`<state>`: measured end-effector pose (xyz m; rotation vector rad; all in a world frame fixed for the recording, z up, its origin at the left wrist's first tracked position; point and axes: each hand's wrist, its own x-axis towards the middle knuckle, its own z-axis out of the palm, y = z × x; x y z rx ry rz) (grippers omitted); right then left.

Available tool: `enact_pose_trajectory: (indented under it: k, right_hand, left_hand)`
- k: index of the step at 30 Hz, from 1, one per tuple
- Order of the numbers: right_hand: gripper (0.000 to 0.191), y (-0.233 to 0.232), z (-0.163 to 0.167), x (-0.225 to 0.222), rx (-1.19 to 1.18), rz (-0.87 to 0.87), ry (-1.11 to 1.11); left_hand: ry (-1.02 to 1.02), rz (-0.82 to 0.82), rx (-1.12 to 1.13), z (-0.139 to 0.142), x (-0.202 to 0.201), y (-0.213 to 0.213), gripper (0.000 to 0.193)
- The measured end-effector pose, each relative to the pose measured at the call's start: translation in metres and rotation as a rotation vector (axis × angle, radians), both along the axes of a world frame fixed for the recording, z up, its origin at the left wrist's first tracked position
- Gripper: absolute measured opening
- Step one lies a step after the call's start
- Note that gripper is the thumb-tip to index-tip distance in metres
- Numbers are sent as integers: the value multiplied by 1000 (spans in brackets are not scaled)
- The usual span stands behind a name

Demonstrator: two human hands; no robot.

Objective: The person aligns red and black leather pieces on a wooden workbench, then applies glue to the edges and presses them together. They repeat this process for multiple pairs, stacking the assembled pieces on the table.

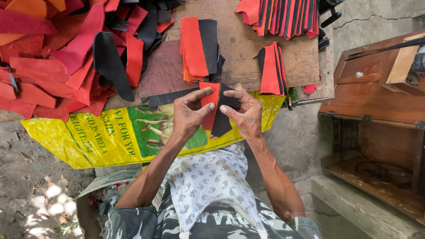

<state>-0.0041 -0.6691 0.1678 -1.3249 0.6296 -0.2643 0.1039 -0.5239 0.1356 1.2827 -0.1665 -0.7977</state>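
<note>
Left hand (189, 114) pinches a red strip of cut leather (210, 108); right hand (243, 114) grips a black leather strip (222, 119) alongside, above the wooden board (248, 48). Pairing appears under way. Edges need aligning squarely.

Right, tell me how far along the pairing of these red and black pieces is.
Done, it seems: stacks of red-and-black pieces lie on the wooden board, one in the middle, one to the right, one at the top. In hand: the left hand and right hand press a red piece against a black piece. Left: a big loose heap.
</note>
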Motion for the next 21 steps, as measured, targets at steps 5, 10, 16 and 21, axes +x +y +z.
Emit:
enact_pose_trajectory:
  k: [5, 10, 16, 21]
  right_hand:
    - [38, 2, -5, 0, -6, -35, -30]
    - [36, 6, -2, 2, -132, -39, 78]
    - [41, 0, 6, 3, -209, 76, 11]
    - [36, 3, -3, 1, 27, 0, 12]
  left_hand:
    - [-25, 10, -13, -5, 1, -1, 44]
    - [-87, -6, 25, -3, 0, -3, 43]
    - [-166, -51, -59, 1, 2, 0, 53]
    - [2, 3, -32, -3, 1, 2, 46]
